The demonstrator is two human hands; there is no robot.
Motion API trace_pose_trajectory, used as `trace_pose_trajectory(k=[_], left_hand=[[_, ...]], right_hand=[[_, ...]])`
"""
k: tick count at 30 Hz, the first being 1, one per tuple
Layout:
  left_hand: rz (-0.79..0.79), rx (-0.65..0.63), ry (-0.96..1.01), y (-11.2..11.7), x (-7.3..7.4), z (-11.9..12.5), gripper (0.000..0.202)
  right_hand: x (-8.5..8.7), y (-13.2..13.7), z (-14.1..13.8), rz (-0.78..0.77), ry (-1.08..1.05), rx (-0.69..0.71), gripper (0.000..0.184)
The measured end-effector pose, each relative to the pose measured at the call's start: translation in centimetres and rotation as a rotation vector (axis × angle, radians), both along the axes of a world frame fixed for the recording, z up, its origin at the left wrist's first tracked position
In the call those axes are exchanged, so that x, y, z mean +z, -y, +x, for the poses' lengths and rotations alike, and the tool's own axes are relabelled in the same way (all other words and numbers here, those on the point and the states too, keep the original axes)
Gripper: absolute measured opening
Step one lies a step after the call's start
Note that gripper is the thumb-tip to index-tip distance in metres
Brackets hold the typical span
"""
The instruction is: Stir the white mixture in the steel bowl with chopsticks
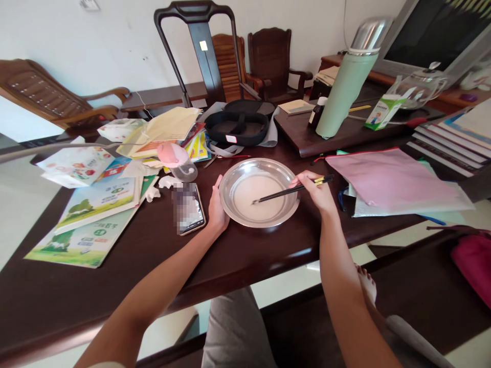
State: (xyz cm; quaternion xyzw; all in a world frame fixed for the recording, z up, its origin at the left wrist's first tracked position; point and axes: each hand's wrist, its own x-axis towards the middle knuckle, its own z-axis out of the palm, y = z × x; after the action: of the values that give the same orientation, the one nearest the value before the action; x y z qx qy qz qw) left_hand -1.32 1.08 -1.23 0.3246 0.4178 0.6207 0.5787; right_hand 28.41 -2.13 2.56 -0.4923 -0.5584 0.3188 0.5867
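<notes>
A wide, shallow stainless steel bowl [230, 205] sits on the dark table, with a milky off-white liquid [245, 191] in it. My left hand [218, 208] holds the bowl's left side, thumb up along the rim; its other fingers are partly hidden. In my right hand [313, 188] is a pair of black chopsticks [278, 193] with gold-marked ends. They slant down to the left over the bowl's right rim, tips in the liquid. Just left of my left hand lies a phone [187, 209], its screen partly blurred out.
Booklets [84, 225], a tissue pack [79, 164] and a pink-topped cup [177, 161] crowd the left. Behind the bowl is an open black case [238, 128]. A green thermos [345, 92] stands on a raised board [297, 135]; a pink pouch [379, 176] lies to the right.
</notes>
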Motion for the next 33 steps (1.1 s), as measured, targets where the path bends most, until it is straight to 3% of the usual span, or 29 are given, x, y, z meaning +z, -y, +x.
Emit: trace_pose_trajectory(k=[6, 12, 17, 20, 23, 25, 29, 33], left_hand=[[0.011, -0.008, 0.002, 0.0, -0.09, -0.06, 0.052], [0.011, 0.005, 0.007, -0.07, -0.53, -0.21, 0.05], [0.031, -0.012, 0.03, 0.12, -0.55, -0.11, 0.053], [0.021, 0.001, 0.021, 0.13, -0.54, -0.06, 0.051], [0.012, 0.014, 0.005, -0.01, -0.65, -0.08, 0.046], [0.008, 0.016, -0.005, -0.09, -0.75, -0.11, 0.045], [0.018, 0.009, -0.021, -0.13, -0.89, -0.17, 0.046], [0.025, -0.003, -0.032, -0.12, -0.98, -0.25, 0.051]], right_hand=[[-0.24, -0.07, 0.48, 0.037, -0.059, -0.131, 0.059], [-0.06, 0.03, -0.02, -0.008, 0.025, 0.007, 0.061], [-0.02, -0.02, 0.29, 0.034, -0.044, -0.137, 0.06], [0.05, 0.23, 0.25, 0.009, -0.067, -0.096, 0.06], [0.2, 0.36, -0.03, 0.017, 0.036, -0.017, 0.062], [0.18, 0.26, 0.0, 0.049, 0.093, -0.034, 0.062], [-0.24, 0.05, 0.55, 0.075, -0.035, -0.154, 0.059], [-0.43, 0.07, 0.48, 0.042, -0.059, -0.063, 0.059]])
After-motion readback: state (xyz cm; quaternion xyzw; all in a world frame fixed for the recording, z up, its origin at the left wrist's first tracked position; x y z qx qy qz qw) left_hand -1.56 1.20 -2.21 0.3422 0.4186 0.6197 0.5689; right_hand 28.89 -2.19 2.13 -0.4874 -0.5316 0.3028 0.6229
